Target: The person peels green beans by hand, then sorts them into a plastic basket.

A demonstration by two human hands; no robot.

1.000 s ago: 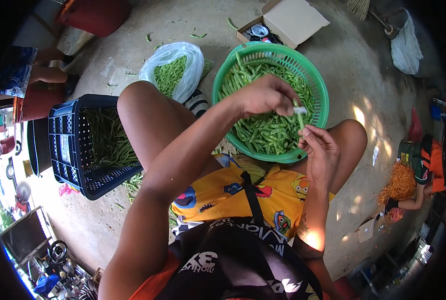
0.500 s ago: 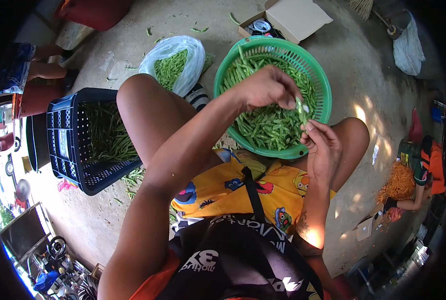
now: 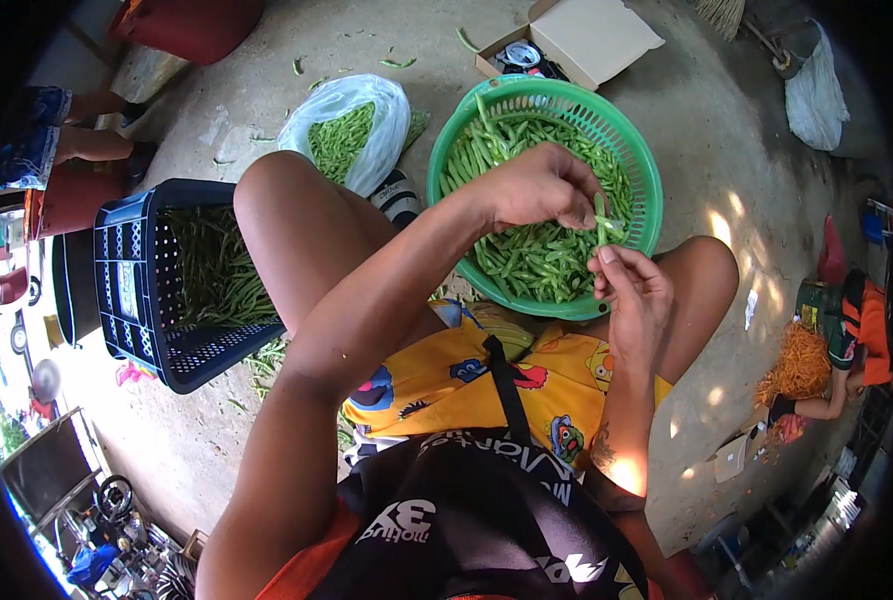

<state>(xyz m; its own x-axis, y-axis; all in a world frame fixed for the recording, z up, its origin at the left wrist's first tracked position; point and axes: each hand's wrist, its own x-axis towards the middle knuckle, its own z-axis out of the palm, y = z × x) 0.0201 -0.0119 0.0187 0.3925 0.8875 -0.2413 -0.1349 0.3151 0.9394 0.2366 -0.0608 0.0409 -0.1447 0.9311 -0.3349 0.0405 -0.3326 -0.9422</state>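
Observation:
My left hand [image 3: 546, 190] is closed over the green basket [image 3: 648, 190], its fingertips pinching the upper end of a green bean pod [image 3: 603, 232]. Just below it, my right hand [image 3: 636, 295] pinches the lower end of the pod between thumb and fingers. The pod looks split, with a pale part at its side. Many green pods [image 3: 541, 260] fill the basket beneath my hands.
Left of the basket stands a clear plastic bag [image 3: 391, 120] of green pieces. A dark blue crate [image 3: 126, 285] of long beans lies tipped by my left knee. An open cardboard box [image 3: 601, 40] sits beyond the basket. Another person [image 3: 866, 330] is at the far right.
My right hand has shifted slightly left. My left hand has moved slightly, and the pod between the hands now sits at a different angle.

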